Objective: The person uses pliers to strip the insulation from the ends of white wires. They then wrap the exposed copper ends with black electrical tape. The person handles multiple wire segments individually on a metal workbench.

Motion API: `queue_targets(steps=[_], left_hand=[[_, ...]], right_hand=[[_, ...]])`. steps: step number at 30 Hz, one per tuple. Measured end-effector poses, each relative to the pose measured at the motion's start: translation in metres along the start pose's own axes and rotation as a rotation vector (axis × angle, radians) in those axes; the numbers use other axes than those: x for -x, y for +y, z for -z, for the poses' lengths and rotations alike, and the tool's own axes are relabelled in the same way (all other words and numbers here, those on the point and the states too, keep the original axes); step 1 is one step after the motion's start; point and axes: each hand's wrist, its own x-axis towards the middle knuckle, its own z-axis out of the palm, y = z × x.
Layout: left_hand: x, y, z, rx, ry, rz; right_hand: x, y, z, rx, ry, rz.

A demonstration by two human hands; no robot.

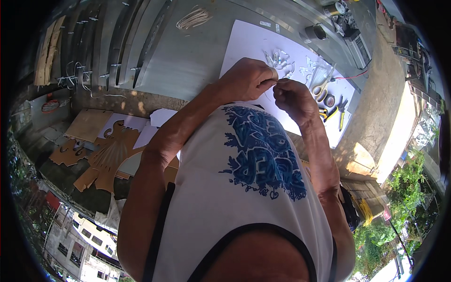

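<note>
My left hand (250, 78) and my right hand (297, 100) meet fingertip to fingertip in front of my chest, over the near edge of a white sheet (240, 43). Both are closed in a pinch. Whatever is between the fingers is too small to make out. Just beyond them on the sheet lies a cluster of small clear plastic pieces with thin leads (279, 59). To the right are scissors (320, 90), a dark roll of tape (329, 100) and yellow-handled pliers (341, 117). A yellow-and-black tool (323, 113) shows partly beside my right wrist.
The sheet rests on a grey metal table (176, 61). A coil of pale wire (193, 19) lies at its far side. Long dark metal strips (124, 44) stand at the left. A dark cup (315, 32) and a metal box (358, 48) stand far right. Cut brown panels (112, 152) lie lower left.
</note>
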Motion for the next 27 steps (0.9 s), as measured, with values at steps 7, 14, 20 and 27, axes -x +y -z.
queue_targets(steps=[7, 14, 20, 27], left_hand=[[0.003, -0.002, 0.013, 0.192, -0.053, 0.267], [0.002, -0.002, 0.009, 0.277, -0.064, 0.274], [0.000, 0.001, 0.009, 0.277, -0.048, 0.262], [-0.003, 0.011, 0.008, 0.138, -0.026, 0.235]], right_hand=[[0.018, -0.002, -0.026, 1.200, 0.197, 0.818], [0.013, 0.003, -0.021, 1.698, 0.196, 1.435], [0.008, 0.005, -0.022, 1.664, 0.232, 1.471], [0.018, 0.001, -0.027, 0.206, 0.048, 0.180]])
